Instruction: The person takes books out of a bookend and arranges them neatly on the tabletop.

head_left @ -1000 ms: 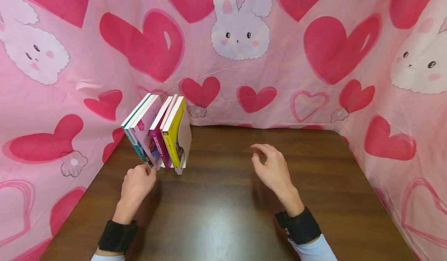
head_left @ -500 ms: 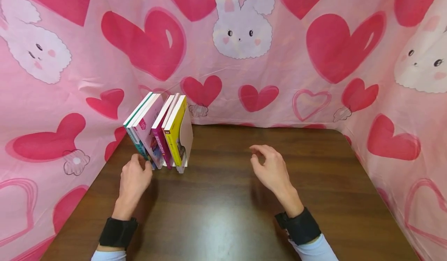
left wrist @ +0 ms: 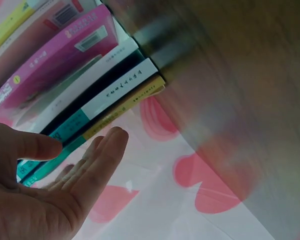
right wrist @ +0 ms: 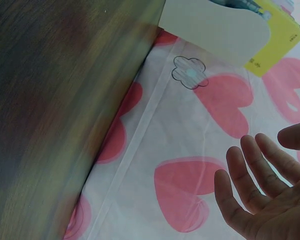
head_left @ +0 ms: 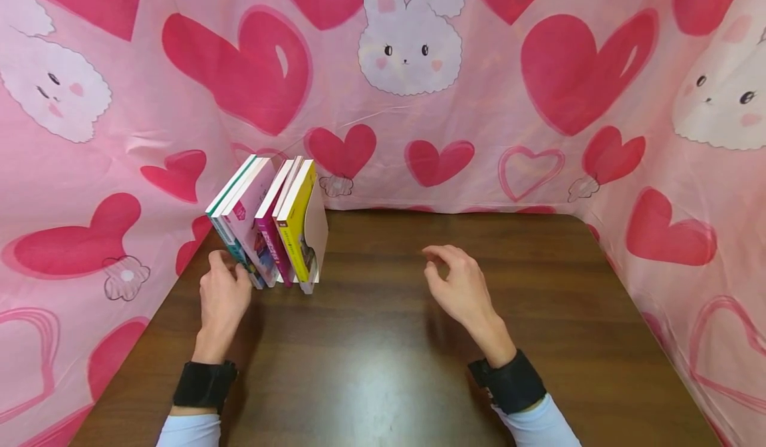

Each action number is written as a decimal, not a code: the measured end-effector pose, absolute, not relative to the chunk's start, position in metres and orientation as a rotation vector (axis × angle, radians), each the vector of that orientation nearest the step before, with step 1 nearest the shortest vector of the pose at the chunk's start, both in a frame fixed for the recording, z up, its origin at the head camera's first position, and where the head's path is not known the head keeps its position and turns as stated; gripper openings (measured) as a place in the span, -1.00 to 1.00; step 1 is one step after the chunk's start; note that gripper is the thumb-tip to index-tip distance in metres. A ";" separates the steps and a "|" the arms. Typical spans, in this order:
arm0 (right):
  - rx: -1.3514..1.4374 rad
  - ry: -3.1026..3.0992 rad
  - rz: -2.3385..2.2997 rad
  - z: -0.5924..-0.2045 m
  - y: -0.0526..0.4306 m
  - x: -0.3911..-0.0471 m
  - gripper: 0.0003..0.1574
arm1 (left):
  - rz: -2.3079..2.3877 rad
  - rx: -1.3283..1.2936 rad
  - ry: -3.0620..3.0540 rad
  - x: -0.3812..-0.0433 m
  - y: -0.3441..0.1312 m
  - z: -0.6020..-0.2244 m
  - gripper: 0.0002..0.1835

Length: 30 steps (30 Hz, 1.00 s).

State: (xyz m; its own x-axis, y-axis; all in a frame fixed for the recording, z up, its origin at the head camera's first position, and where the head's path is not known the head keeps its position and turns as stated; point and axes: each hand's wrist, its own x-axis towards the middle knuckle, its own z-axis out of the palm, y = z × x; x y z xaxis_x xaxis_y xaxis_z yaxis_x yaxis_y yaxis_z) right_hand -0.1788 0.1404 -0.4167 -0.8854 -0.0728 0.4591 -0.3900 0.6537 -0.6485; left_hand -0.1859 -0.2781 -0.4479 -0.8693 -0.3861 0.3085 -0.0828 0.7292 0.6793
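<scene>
A row of several upright books stands at the back left of the table, held in a white book holder [head_left: 318,227]. Leftmost are two thin teal-spined books [left wrist: 114,89], then a pale pink book [head_left: 250,224], a magenta book [head_left: 272,247] and a yellow book [head_left: 294,244] at the right end. My left hand [head_left: 224,294] is at the front left of the row. In the left wrist view its thumb is by the teal spines and its fingers extend along the outer side; contact is unclear. My right hand [head_left: 461,284] hovers over the table, fingers relaxed, holding nothing.
The brown wooden table [head_left: 383,340] spreads in front of both hands. A pink cloth [head_left: 491,121] with hearts and rabbits hangs behind and along both sides. Both wrists wear black bands [head_left: 509,382].
My left hand has shifted leftward and slightly up, from the front of the books to the outer left side, its fingers spreading from the thumb. The right hand has stayed nearly still.
</scene>
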 end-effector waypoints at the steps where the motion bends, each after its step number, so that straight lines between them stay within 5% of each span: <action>1: 0.365 -2.478 1.102 -0.417 0.140 -0.179 -0.72 | -0.940 0.353 -2.494 -0.186 -0.279 -0.448 -0.62; 30: 0.386 -2.506 1.137 -0.418 0.138 -0.178 -0.71 | -0.842 0.252 -2.424 -0.196 -0.285 -0.460 -0.68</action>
